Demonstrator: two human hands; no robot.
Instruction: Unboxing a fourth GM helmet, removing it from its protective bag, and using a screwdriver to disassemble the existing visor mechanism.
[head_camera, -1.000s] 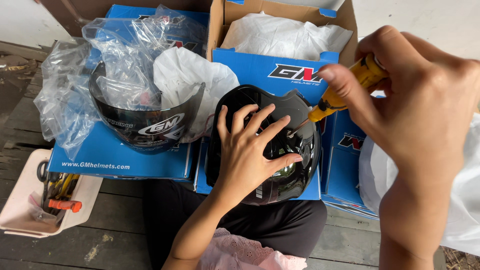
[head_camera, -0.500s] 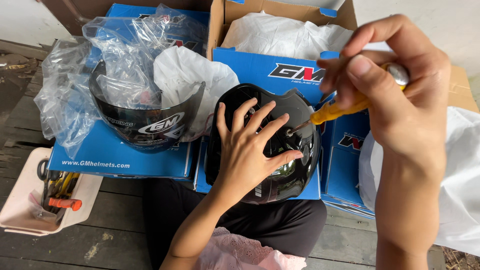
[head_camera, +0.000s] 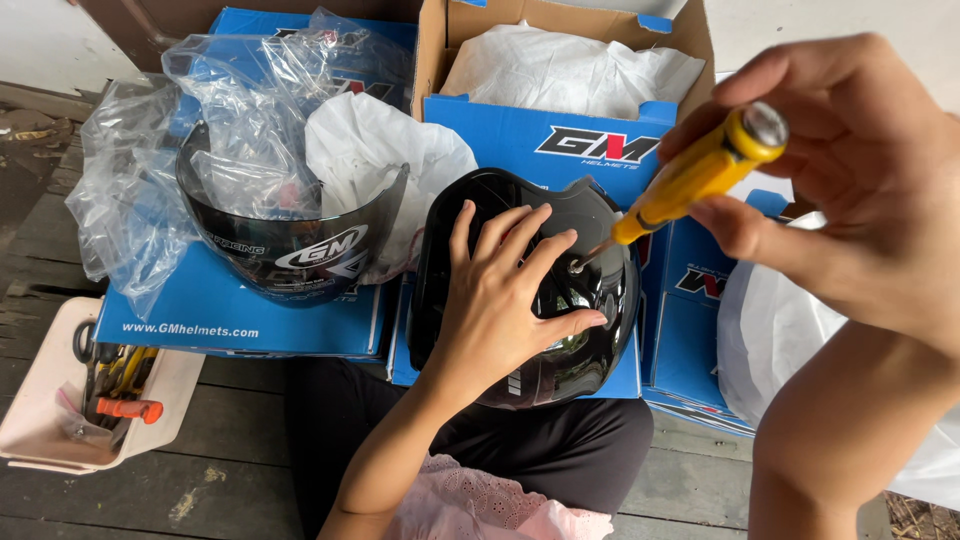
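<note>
A glossy black helmet (head_camera: 590, 345) rests on my lap against blue boxes. My left hand (head_camera: 495, 305) lies flat on its shell with fingers spread, steadying it. My right hand (head_camera: 850, 200) grips a yellow-handled screwdriver (head_camera: 690, 175). Its metal tip touches a screw on the helmet's side, just beside my left fingertips.
A dark tinted visor (head_camera: 290, 255) in clear plastic wrap (head_camera: 150, 190) lies on a blue box (head_camera: 240, 310) at left. An open cardboard box (head_camera: 560, 130) with white wrapping stands behind the helmet. A beige tool tray (head_camera: 50, 440) sits at lower left on the wooden floor. A white bag (head_camera: 770, 340) is at right.
My right hand has turned the screwdriver, and the handle now points more toward me. The left hand and helmet have stayed put.
</note>
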